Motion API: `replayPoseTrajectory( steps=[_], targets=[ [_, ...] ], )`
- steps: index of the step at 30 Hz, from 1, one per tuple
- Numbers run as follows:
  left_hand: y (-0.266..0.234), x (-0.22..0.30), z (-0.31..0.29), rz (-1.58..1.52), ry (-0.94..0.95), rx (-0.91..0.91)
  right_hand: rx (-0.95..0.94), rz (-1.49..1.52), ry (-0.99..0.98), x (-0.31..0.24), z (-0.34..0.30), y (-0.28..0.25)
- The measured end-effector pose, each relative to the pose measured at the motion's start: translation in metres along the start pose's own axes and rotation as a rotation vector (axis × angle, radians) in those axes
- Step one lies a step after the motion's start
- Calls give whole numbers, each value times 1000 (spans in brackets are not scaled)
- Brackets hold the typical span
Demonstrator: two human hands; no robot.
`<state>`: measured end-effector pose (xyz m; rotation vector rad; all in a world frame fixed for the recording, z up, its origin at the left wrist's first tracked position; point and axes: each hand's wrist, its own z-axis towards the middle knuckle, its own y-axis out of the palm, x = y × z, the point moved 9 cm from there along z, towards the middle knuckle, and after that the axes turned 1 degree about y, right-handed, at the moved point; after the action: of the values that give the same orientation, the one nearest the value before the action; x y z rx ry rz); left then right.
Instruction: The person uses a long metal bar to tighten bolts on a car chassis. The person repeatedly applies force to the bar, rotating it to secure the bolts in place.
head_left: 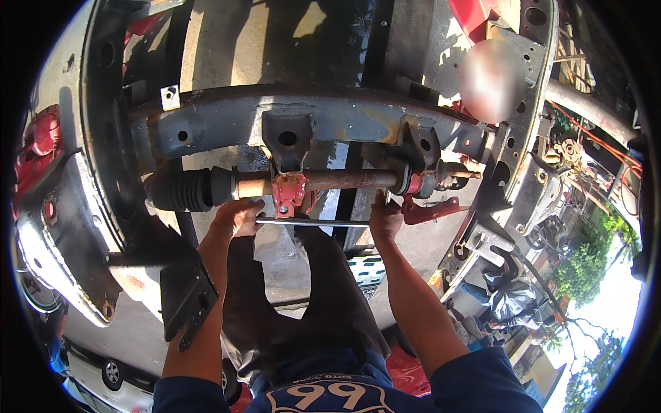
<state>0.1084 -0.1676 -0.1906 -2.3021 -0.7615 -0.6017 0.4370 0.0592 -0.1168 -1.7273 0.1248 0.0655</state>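
Note:
A thin silvery metal rod [313,222] spans crosswise between my two hands. My left hand [241,217] is closed at its left end, just below the black ribbed rubber boot [189,190]. At the right end my right hand [385,219] is closed, its fingers reaching up toward the steering rack. The steering rack [348,179], a rusty brown tube, lies parallel just beyond the rod. Between my hands a red bracket [288,193] clasps the tube. A red arm-shaped part [432,208] sits right of my right hand. My fingertips are partly hidden.
A grey crossmember [227,124] with dark mounting tabs runs beyond the rack. Frame rails [103,138] rise on both sides. A black angular bracket [186,292] juts over my left forearm. A blurred person stands at the upper right, and a white car [103,375] is lower left.

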Motion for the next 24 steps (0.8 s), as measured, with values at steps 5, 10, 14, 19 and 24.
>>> replayPoseTrajectory(
  steps=[5, 10, 14, 19, 24],
  targets=[
    [52, -12, 44, 71, 217, -54, -79, -30, 107, -14, -3, -16],
    [91, -29, 93, -27, 292, 22, -100, -7, 136, -27, -5, -25],
    [108, -40, 114, -62, 206, 79, 49, -87, -51, -43, -9, -38],
    [66, -28, 74, -57, -46, 294, -15, -32, 39, -39, -3, -35],
    [40, 1, -6, 31, -335, 84, -49, 209, -5, -39, -2, -33]
  ],
)
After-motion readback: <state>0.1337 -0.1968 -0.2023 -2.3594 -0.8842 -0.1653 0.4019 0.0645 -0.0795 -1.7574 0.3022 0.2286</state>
